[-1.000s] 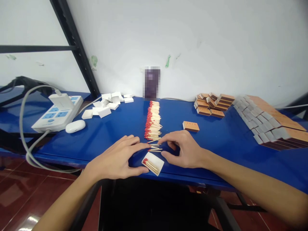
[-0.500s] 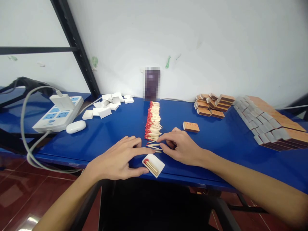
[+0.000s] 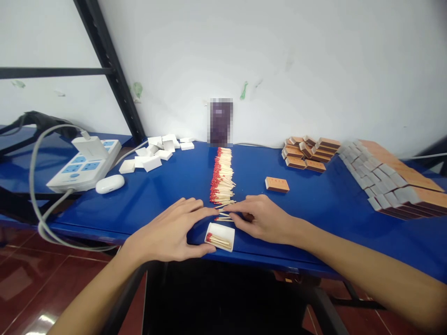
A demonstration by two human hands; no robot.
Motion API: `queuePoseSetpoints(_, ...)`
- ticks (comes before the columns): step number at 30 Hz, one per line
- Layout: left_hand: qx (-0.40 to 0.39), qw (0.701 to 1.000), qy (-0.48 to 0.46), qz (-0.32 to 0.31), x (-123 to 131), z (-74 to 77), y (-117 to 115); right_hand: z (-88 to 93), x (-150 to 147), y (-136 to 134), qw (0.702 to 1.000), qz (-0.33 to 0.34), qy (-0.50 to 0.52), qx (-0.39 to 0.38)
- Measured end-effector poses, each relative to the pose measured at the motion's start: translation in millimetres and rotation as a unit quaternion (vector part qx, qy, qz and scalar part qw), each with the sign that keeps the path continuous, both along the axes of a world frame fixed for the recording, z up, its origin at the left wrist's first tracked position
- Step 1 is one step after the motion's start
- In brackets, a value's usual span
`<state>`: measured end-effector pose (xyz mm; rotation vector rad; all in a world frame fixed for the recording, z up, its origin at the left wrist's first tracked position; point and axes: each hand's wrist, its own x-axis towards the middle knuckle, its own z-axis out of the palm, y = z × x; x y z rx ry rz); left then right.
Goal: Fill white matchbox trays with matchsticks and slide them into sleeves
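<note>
On the blue table a long pile of red-tipped matchsticks (image 3: 222, 174) runs from the wall towards me. A few loose matchsticks (image 3: 225, 219) lie at its near end. My right hand (image 3: 263, 218) has thumb and index finger closed around the tail ends of some of these. The index fingertip of my left hand (image 3: 178, 230) touches their head side, while its thumb rests by the lower left corner of a white matchbox tray (image 3: 228, 231). Thumb and fingers of this hand are apart. Several matchsticks (image 3: 218, 241) lie in the tray, heads to the left.
White empty trays (image 3: 152, 153) are heaped at back left, beside a power strip (image 3: 84, 165) and a white earbud case (image 3: 110, 184). One matchbox (image 3: 277, 184) lies right of the pile. More matchboxes (image 3: 310, 151) and a large stacked block of boxes (image 3: 398, 179) stand further right.
The tray has turned to sit straighter and shifted slightly left. My right thumb and index finger have moved a little left and closer to me over the loose matchsticks.
</note>
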<state>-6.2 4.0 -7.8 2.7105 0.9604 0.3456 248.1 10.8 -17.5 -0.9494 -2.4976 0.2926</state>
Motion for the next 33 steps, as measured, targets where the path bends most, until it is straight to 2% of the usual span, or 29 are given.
queuePoseSetpoints(7, -0.016, 1.0, 0.022, -0.001, 0.6, 1.6, 1.0, -2.6, 2.3, -0.9, 1.0, -0.013, -0.008, 0.021)
queuePoseSetpoints(12, -0.024, 1.0, 0.016, -0.002, 1.2, 2.6, 1.2, -1.0, 2.7, -1.4, 1.0, 0.027, -0.009, 0.003)
queuePoseSetpoints(17, -0.023, 1.0, 0.008, 0.004, 0.0, 1.8, -0.4, -1.7, 3.2, -0.2, 1.0, -0.003, -0.009, 0.008)
queuePoseSetpoints(27, -0.006, 0.999, 0.006, 0.043, -1.6, -2.8, -1.8, -3.0, 1.6, 0.5, 1.0, -0.006, -0.025, 0.008)
queuePoseSetpoints(33, -0.009, 0.999, 0.007, 0.039, -0.9, -1.3, -2.6, -3.5, 1.6, 0.7, 1.0, 0.002, 0.003, 0.004)
